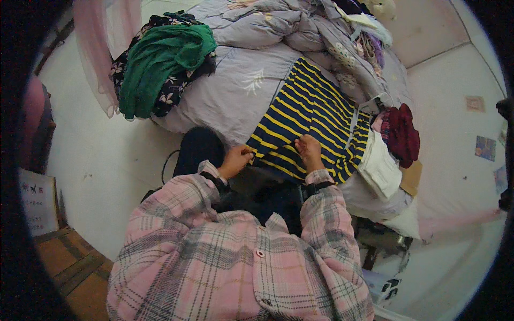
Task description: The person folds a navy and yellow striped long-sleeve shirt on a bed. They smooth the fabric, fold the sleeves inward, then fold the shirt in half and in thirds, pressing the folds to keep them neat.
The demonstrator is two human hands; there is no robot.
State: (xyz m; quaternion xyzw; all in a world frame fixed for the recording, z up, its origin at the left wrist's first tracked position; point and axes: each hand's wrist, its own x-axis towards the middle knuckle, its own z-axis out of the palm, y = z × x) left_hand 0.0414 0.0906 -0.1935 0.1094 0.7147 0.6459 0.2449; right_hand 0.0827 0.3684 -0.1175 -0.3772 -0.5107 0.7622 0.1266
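Note:
A navy garment with yellow stripes [309, 108] lies spread over the near side of the bed, part of its near edge folded over. My left hand [237, 159] pinches its near left corner between thumb and fingertips. Farther right, my right hand [310, 150] has its fingers curled at the edge of the fold and seems to grip the striped cloth there. The fingertips of that hand are partly hidden. Beneath the garment is a pale lilac bed sheet [225, 92] with a white leaf print.
A green cloth [164, 60] tops a dark floral pile at the bed's left corner. Folded white cloth [381, 168] and maroon clothing [402, 134] lie right. Behind is a rumpled quilt [265, 28]. A pink sheer curtain [94, 52] hangs left; a whiteboard [38, 200] stands lower left.

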